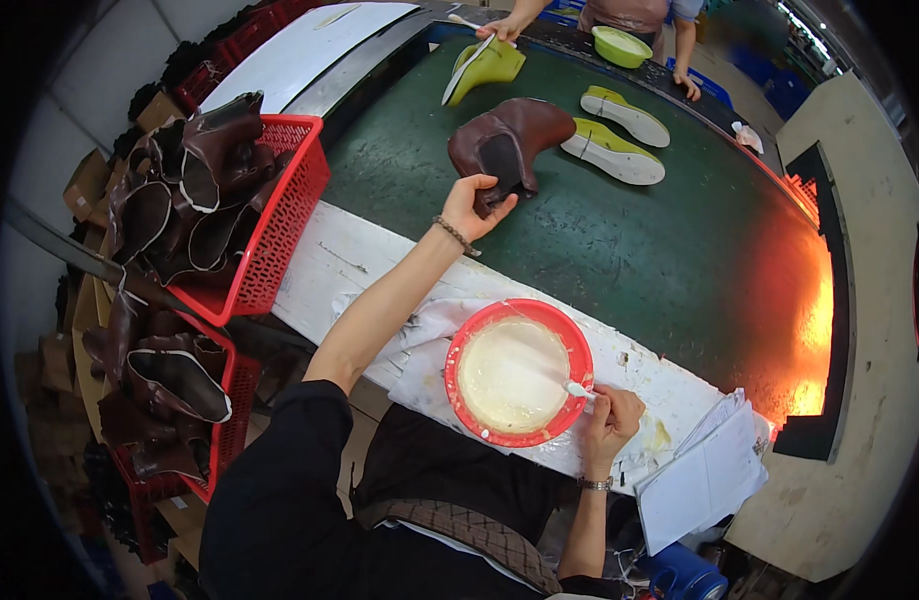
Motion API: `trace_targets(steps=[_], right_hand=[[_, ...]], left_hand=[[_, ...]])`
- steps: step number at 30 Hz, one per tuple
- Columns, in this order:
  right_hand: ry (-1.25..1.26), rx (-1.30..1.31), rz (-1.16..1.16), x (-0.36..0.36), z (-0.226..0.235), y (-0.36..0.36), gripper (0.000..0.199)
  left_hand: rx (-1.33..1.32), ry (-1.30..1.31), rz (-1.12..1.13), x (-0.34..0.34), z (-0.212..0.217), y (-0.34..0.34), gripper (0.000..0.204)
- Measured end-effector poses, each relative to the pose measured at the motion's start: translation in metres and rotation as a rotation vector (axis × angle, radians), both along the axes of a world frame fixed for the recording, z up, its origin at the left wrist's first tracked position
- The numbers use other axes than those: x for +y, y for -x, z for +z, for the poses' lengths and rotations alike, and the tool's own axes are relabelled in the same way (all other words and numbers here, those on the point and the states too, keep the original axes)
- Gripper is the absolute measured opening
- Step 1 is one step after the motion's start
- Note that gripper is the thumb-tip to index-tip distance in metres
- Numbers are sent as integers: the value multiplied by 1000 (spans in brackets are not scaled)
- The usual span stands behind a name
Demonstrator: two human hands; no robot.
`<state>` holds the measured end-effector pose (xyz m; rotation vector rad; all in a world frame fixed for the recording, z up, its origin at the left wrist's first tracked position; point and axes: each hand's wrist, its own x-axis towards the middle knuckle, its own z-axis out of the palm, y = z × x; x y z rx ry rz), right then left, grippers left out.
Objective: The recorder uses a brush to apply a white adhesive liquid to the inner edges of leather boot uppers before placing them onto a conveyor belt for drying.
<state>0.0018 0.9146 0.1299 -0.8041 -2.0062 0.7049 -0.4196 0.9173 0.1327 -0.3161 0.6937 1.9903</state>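
Note:
My left hand [475,208] is closed on the shaft of a dark brown leather ankle boot [510,130], held over the green belt. The boot's toe points to the right and its dark opening shows near my fingers. My right hand [612,415] grips a brush [580,389] at the right rim of a red bowl [583,345]. Creamy white liquid [510,375] fills much of that bowl, and the brush tip is at its edge. Beyond the boot, two yellow-green shoe pieces [620,155] lie with pale soles facing up.
At left, red baskets [280,215] hold several brown boots. A co-worker's hand [502,30] holds a yellow-green boot [487,68] across the belt [600,250]; a green bowl [622,47] stands nearby. An orange-glowing opening [815,330] and papers [705,480] are at right.

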Motion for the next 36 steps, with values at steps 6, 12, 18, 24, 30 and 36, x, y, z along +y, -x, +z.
trace_targets(steps=[6, 12, 18, 24, 30, 36], right_hand=[[-16, -6, -17, 0, -3, -4, 17], [34, -88, 5, -6, -10, -7, 25], [-30, -93, 65, -3, -15, -7, 28], [126, 14, -12, 0, -33, -10, 27], [62, 20, 23, 6, -37, -13, 38], [44, 73, 54, 12, -44, -9, 37]], left_hand=[[-20, -10, 17, 8, -5, -16, 11], [463, 532, -277, -19, -23, -18, 50], [1539, 473, -118, -164, 83, -93, 59], [1922, 894, 439, -326, 174, -140, 30], [1651, 2213, 1032, -517, 196, -142, 44], [852, 2562, 1196, -689, 96, -132, 95]])
